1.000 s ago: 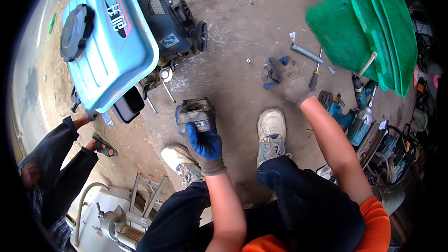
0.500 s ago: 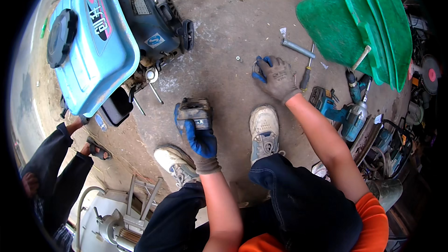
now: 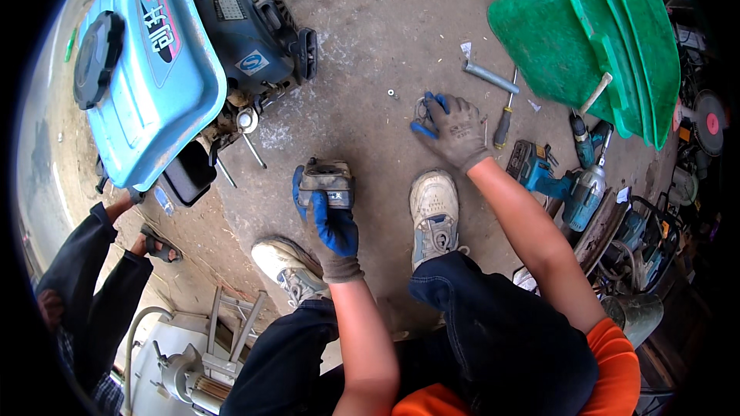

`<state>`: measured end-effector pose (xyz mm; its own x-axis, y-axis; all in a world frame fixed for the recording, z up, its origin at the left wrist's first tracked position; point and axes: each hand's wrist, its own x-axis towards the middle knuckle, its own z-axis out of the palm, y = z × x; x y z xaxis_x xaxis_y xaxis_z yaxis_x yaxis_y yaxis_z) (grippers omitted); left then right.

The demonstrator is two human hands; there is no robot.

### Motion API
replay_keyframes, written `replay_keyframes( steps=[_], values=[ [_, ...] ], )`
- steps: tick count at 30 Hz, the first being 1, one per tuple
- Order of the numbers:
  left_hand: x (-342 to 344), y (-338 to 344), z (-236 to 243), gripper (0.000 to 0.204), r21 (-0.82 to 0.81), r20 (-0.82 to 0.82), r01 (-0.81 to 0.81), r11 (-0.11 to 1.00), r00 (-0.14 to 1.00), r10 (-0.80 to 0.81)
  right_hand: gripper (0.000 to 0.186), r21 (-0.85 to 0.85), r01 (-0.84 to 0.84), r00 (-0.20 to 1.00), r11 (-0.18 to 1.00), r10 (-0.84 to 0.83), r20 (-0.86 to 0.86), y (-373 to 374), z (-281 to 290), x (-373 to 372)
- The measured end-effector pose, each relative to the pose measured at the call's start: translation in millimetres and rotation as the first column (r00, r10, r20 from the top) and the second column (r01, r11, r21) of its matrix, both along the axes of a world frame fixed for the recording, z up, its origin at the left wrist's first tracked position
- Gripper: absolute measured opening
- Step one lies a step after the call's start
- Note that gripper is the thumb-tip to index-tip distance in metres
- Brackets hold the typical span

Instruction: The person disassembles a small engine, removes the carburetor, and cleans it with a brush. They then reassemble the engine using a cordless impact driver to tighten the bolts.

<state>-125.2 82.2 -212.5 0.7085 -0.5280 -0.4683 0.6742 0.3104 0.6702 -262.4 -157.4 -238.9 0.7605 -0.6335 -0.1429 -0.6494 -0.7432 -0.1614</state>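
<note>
My left hand (image 3: 333,231), in a grey glove with blue fingers and palm, is closed around a grimy, dark, boxy part (image 3: 327,182) with a small label. I hold it up off the ground, between my two shoes. My right hand (image 3: 456,129), gloved the same way, is low over the concrete beyond my right shoe. Its thumb and fingers curl around a small greyish thing (image 3: 422,112), mostly hidden and too unclear to name. Close to its left, a small nut-like metal piece (image 3: 392,94) lies on the ground.
A generator-like engine with a light-blue tank (image 3: 166,108) stands at left. A screwdriver (image 3: 503,125), a grey tube (image 3: 491,77), a green bin (image 3: 551,38) and blue power tools (image 3: 586,196) are at right. Another person's sandalled foot (image 3: 160,246) shows at lower left.
My right thumb has shifted slightly outward from the index finger. My left hand has turned the boxy part a little. The whole view has moved slightly.
</note>
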Motion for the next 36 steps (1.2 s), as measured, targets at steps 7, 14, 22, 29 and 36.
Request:
replay_keyframes(
  steps=[7,14,22,29,36],
  values=[
    [-2.6,-2.3,2.7,0.06,-0.036,-0.074,-0.038,0.999,0.997,0.035,0.034,0.059,0.072,0.975,0.996,-0.083,0.204,-11.9,-8.2,-17.4],
    [6.6,7.6,-1.4,0.053,0.088,-0.222,0.144,0.986,0.968,-0.121,0.03,0.878,0.098,0.466,0.468,-0.801,0.375,-10.6,24.5,-17.8],
    [4.2,12.4,-2.8,0.05,0.248,-0.123,0.362,0.899,0.932,-0.341,0.037,0.983,-0.12,0.395,0.137,-0.902,0.174,18.6,79.1,-12.9],
    [10.0,32.7,-5.4,0.057,0.106,-0.222,0.299,0.948,0.937,-0.27,0.035,0.979,-0.183,0.447,0.092,-0.879,0.167,35.1,115.4,17.4],
    [19.0,67.5,-33.3,0.05,0.489,0.024,0.224,0.843,0.963,-0.27,0.033,0.982,-0.132,0.549,0.139,-0.814,0.189,55.1,120.3,29.0]
  ],
)
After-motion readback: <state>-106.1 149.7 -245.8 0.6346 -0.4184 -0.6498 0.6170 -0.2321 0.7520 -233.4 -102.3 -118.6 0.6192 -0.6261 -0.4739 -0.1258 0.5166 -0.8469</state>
